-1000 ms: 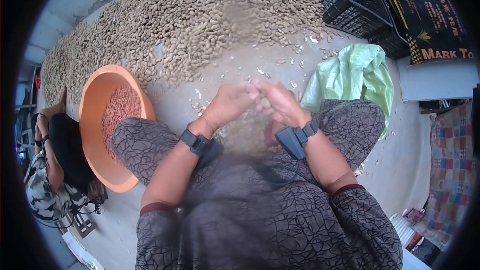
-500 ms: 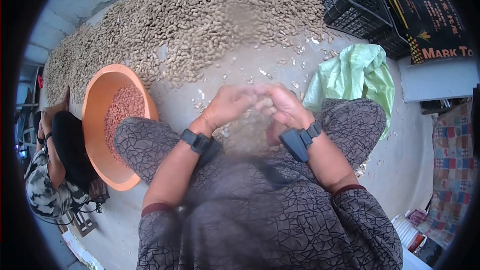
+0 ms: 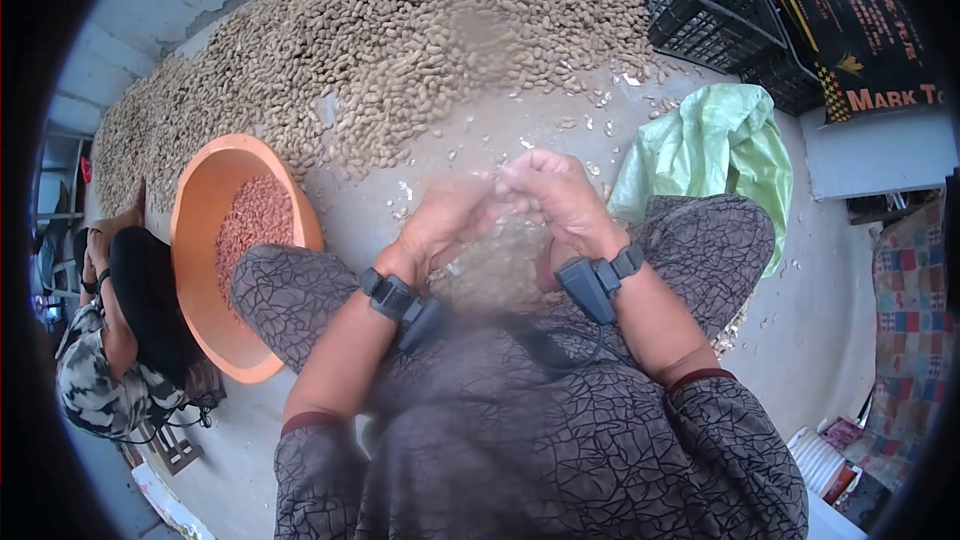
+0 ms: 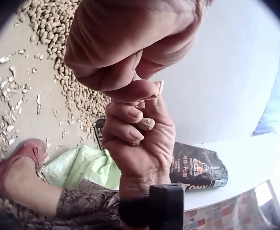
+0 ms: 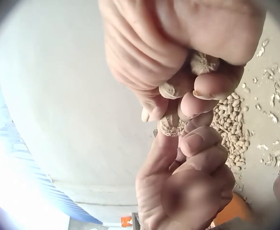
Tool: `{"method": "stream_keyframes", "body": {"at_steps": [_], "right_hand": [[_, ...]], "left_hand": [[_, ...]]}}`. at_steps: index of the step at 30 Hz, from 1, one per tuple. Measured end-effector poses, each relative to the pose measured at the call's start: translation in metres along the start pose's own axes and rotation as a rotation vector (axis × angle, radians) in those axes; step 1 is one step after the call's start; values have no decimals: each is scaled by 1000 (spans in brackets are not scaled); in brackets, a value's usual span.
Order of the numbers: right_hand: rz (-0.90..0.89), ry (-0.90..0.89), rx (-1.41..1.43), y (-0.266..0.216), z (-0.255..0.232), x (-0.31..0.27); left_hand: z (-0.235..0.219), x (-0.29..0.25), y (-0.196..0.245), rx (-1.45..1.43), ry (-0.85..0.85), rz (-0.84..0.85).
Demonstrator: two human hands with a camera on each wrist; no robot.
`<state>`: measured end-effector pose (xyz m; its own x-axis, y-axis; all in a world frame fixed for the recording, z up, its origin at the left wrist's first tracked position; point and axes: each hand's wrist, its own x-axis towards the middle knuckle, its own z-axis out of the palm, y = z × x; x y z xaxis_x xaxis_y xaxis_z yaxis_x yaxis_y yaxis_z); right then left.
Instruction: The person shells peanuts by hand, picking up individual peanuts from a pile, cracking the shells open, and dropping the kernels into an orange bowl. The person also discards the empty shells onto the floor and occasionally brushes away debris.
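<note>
In the head view my left hand and right hand meet at the fingertips above the floor between my knees. A peanut in its shell sits between the fingertips of both hands in the right wrist view, pinched from either side. More unshelled peanuts are tucked under the curled fingers of my right hand. One of them, a pale peanut, pokes out against the right palm in the left wrist view. The left hand's fingers are bent inward, which hides part of the pinch.
A big heap of peanuts spreads along the wall. To the left stands an orange basin with shelled red kernels; another person sits beyond it. A green sack, black crates and a printed black bag lie right. Shell bits litter the floor.
My right hand has turned and its fingers have curled further over the peanuts, which showed more openly in the palm half a second ago. Both hands keep meeting at the same spot.
</note>
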<state>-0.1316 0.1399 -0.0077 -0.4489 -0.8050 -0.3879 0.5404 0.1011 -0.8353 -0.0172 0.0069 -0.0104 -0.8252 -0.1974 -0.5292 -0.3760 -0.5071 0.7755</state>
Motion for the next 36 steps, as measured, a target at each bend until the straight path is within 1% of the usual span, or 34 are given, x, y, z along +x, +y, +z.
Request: {"method": "stream_keyframes", "body": {"at_steps": [1,2,3,4,6,8,9,11,12,13,15,17,18,20,21,22,23,24,26,27,29,30,32,34,36], "right_hand": [[1,-3,0,-1,2,-1],[-27,15,-60,-2,5,-3],[-55,35,-119,-3,7,-3],[-55,34,-121,-3,8,-3],[-153,64,-338,-3,10,-3],[-156,45,-334,-5,13,-6],[-160,29,-329,-7,14,-6],[-176,36,-362,-9,17,-7],[-190,46,-394,-10,18,-8],[-192,49,-395,-8,17,-8],[-147,-27,-245,-5,15,-8],[-119,-5,-237,-4,16,-8],[-90,19,-228,-4,16,-8],[-75,2,-217,-8,18,-11],[-59,-15,-205,-10,19,-12],[-58,-15,-205,-11,19,-13],[-33,-63,-195,-12,20,-14],[-7,-111,-185,-13,20,-15],[4,-148,-197,-19,22,-19],[13,-182,-208,-21,23,-20],[16,-215,-190,-22,20,-20],[19,-249,-173,-22,19,-20],[32,-259,-130,-16,16,-18],[44,-268,-89,-10,12,-16],[44,-311,27,-7,9,-15]], "left_hand": [[3,-1,-1,-75,12,-26],[5,-2,-3,-150,24,-51],[5,-4,-4,-151,25,-50],[4,-6,-7,-191,-3,-36],[4,-9,-11,-233,-33,-22],[1,-12,-12,-361,-12,-50],[-1,-12,-13,-362,-10,-47],[-5,-12,-14,-409,-157,-21],[-4,-14,-11,-408,-159,-23],[-1,-16,-6,-425,-195,-12],[0,-16,-6,-443,-232,0],[-4,-11,-13,-440,-329,95],[-2,-13,-12,-441,-329,97],[3,-17,-8,-400,-299,153],[4,-18,-6,-400,-299,153],[4,-20,-3,-326,-334,194],[5,-21,-2,-252,-368,235],[8,-22,0,-253,-366,235],[16,-23,2,-115,-246,261],[14,-22,0,-115,-246,260],[9,-17,-7,45,-191,297],[12,-19,-3,45,-191,296],[22,-27,5,1,-218,319],[23,-33,11,27,-238,330],[22,-34,10,53,-257,340]]}}
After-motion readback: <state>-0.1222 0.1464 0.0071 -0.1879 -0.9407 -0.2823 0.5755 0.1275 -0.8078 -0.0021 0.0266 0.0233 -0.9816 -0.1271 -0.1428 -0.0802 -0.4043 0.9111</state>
